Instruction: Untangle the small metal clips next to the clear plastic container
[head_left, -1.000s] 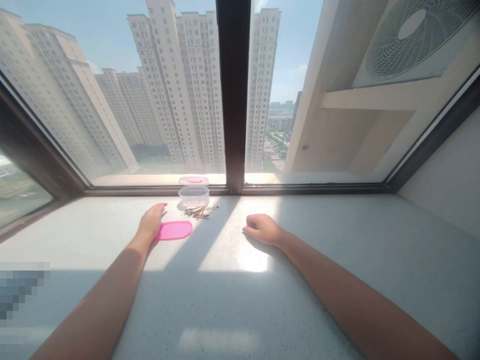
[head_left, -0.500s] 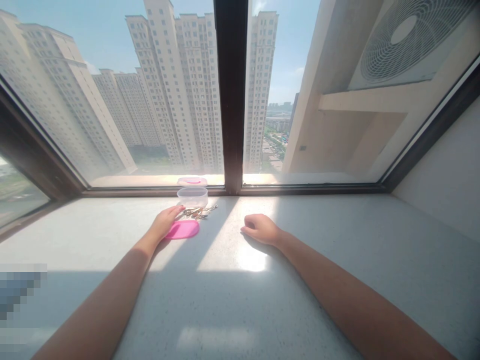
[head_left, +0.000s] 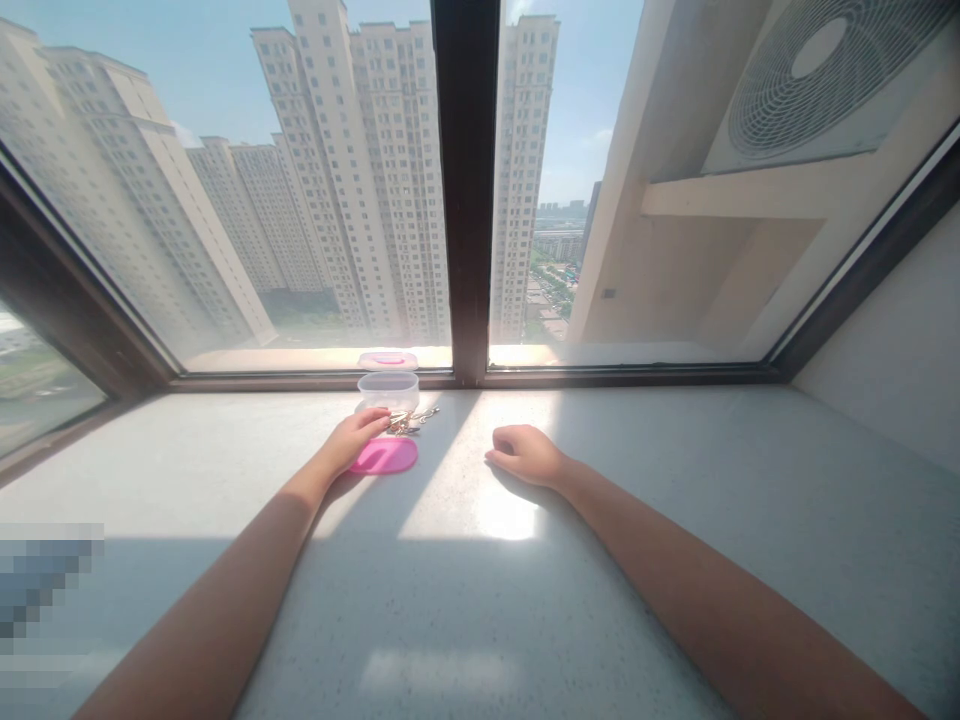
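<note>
A pink oval lid lies flat on the pale stone sill. My left hand rests on the lid's left part, fingers stretched out and reaching toward a bunch of metal keys. Just behind the keys stands a small clear plastic tub, near the window frame. My right hand lies on the sill to the right, fingers curled in loosely, nothing visible in them.
A dark window frame rises behind the tub, with glass panes on both sides. An air-conditioner unit hangs outside at the upper right. A white side wall bounds the sill on the right.
My left hand has slid right and forward, pushing the pink lid to the right, and its fingers now reach the keys. The right hand has stayed put.
</note>
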